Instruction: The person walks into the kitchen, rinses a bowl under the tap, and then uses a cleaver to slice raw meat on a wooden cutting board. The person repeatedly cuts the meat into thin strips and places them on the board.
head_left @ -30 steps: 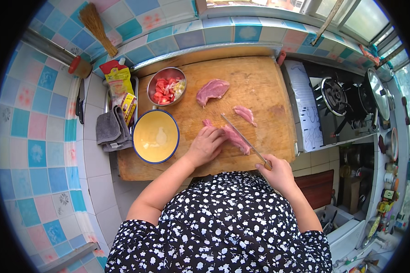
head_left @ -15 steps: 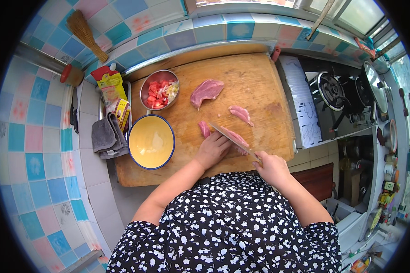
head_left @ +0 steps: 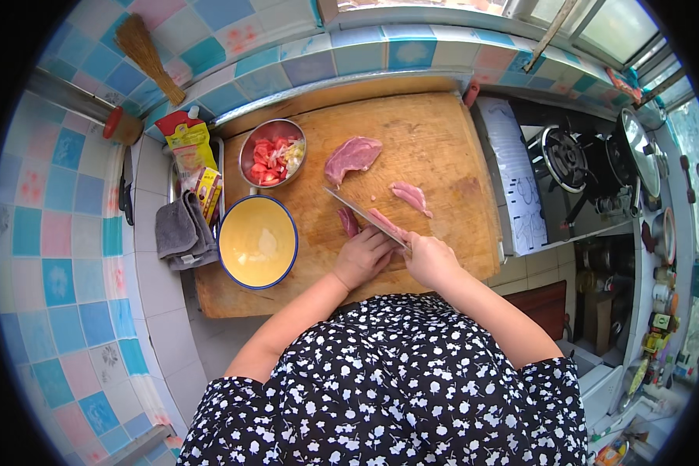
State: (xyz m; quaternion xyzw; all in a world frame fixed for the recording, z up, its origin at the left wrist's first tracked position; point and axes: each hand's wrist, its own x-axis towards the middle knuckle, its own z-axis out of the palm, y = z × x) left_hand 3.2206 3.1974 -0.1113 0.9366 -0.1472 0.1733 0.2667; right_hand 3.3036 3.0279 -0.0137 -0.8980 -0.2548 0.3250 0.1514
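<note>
My right hand [head_left: 433,262] is closed around the handle of a kitchen knife [head_left: 357,210], whose blade slants far left across the wooden cutting board [head_left: 443,155]. Beside the blade, my left hand [head_left: 365,258] has its fingers bent and pressed together on a piece of raw meat [head_left: 349,222], mostly covering it. On the blade's right side lies a cut strip of meat [head_left: 384,220], partly hidden by the knife and right hand. Farther off sit a larger slab of raw meat [head_left: 353,158] and a few thin meat slices [head_left: 411,197].
Left on the board stand a metal bowl [head_left: 246,159] of chopped red and pale pieces and a blue-rimmed yellow bowl [head_left: 237,241]. A grey cloth [head_left: 185,233] and food packets [head_left: 188,144] lie beyond the left edge. A gas stove [head_left: 563,158] is at right.
My right hand and the knife have moved left and away from me, so the blade tip now reaches near the larger slab. My left hand stays in nearly the same place.
</note>
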